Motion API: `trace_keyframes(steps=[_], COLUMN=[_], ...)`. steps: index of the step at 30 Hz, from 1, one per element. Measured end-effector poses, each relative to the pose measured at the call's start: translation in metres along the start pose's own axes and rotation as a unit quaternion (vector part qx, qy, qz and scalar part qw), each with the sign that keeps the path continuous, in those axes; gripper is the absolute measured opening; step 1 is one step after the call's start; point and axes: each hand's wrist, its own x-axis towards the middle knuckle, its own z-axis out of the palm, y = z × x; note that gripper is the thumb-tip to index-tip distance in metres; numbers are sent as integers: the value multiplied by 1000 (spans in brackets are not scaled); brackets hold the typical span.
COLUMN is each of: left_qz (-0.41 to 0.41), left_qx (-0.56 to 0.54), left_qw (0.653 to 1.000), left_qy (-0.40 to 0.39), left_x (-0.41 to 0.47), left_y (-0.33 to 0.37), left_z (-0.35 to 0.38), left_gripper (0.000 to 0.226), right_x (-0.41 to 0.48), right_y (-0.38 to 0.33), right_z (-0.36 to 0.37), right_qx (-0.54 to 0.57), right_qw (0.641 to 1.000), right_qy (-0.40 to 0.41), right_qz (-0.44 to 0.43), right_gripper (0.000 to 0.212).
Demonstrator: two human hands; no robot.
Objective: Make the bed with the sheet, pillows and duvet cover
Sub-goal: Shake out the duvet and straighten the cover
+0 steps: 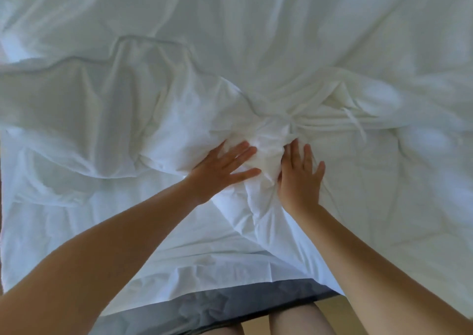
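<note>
White bedding fills nearly the whole head view. A crumpled white duvet cover [158,109] lies in folds over the flatter white sheet [307,27]. A bunched knot of the fabric [268,153] sits in the middle, and a thin white tie string [357,125] trails to its right. My left hand [222,168] lies flat on the fabric just left of the bunch, fingers straight and spread. My right hand [299,178] presses flat just right of it, fingers straight. No pillows show.
The bed's near edge runs along the bottom, with a dark grey band of fabric [230,306] below the white hem. My legs [302,319] stand against it over a tan floor [330,304]. A dark strip [1,206] marks the left edge.
</note>
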Motion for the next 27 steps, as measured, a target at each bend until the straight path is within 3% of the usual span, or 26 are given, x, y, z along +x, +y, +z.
trace_keyframes(steps=[4, 6, 8, 10, 12, 15, 17, 20, 22, 24, 26, 27], left_qz=[-3, 9, 17, 18, 31, 20, -9, -36, -48, -89, -150, -174], left_qx=[-36, -27, -5, -15, -49, -98, -117, -133, -130, -86, -27, -14], left_qw=[998, 997, 997, 998, 996, 994, 993, 989, 984, 980, 970, 969], left_qy=[54, 73, 70, 66, 63, 40, 7, 57, 114, 155, 187, 174], left_x=[28, 38, 41, 41, 38, 31, 25, 25, 37, 57, 79, 90], left_y=[-28, -41, -52, -62, -68, -67, -53, -15, 10, 15, -9, -32], left_z=[14, 16, 15, 12, 10, 3, -10, -38, -55, -63, -61, -58], left_gripper=[68, 54, 53, 62, 69, 85, 103, 125, 118, 92, 63, 58], right_x=[-11, -24, -48, -66, -60, -30, -9, 21, 46, 74, 104, 120], right_y=[-29, -41, -43, -34, -22, -9, -1, 12, 17, 18, 17, 17], right_z=[-13, -10, 4, 15, 19, 3, -24, -83, -128, -171, -210, -226], right_qx=[54, 55, 10, -46, -78, -73, 2, 106, 143, 204, 234, 226], right_qw=[996, 989, 993, 996, 994, 993, 991, 980, 973, 962, 956, 959], right_qy=[78, 134, 98, -1, -36, 2, 34, 16, -7, -33, -40, -32], right_qz=[4, -40, -71, -75, -72, -96, -132, -165, -183, -180, -170, -170], right_gripper=[77, 84, 109, 128, 107, 60, 47, 38, 34, 27, 25, 26])
